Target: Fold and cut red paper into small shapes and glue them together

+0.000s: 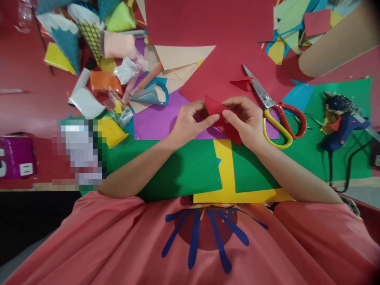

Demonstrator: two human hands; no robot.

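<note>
A piece of red paper (pixel 216 106) is pinched between both hands above the purple sheet (pixel 160 124); it looks folded or curled, with one corner pointing up and another down to the right. My left hand (pixel 194 118) grips its left side, thumb in front. My right hand (pixel 245 118) grips its right side, thumb tip close to the left thumb. The fingers behind the paper are partly hidden. Right beside my right hand lie scissors (pixel 266 99) with one red and one yellow handle, blades apart. A small folded red paper piece (pixel 242 83) touches the blades.
Blue and yellow patterned paper cones (pixel 90 37), clay packets (pixel 105 82) and a small cone (pixel 148 95) crowd the left. A blue glue gun (pixel 338 130) with its cord sits at right. A cardboard tube (pixel 335 43) and paper scraps (pixel 292 23) are at upper right.
</note>
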